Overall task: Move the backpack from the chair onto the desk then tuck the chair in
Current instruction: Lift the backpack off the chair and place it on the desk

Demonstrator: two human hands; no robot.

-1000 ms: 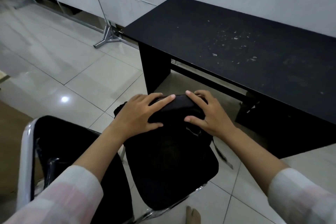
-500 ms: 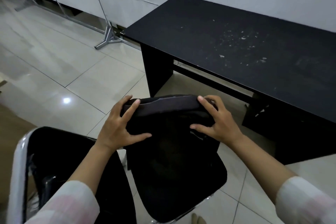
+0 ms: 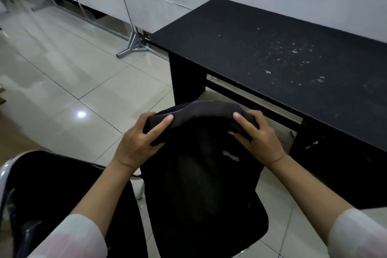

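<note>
A black backpack (image 3: pixel 201 165) stands upright over the black chair seat (image 3: pixel 247 228) in the lower middle. My left hand (image 3: pixel 140 142) grips its top left corner and my right hand (image 3: pixel 257 136) grips its top right corner. Its top edge bulges up between my hands. The chair's black backrest with a chrome frame (image 3: pixel 37 190) fills the lower left. The black desk (image 3: pixel 282 52) stretches from the middle to the right edge, just beyond the backpack. Whether the backpack's bottom touches the seat is hidden in the dark.
White specks mark the desk top. A metal stand foot (image 3: pixel 132 48) with a glass panel rises at the desk's left end. Pale floor tiles (image 3: pixel 73 73) spread to the left. A white wall runs behind the desk.
My hands slid from lying on top of the backpack to gripping its two upper corners. The backpack's top has risen and now stands taller over the seat.
</note>
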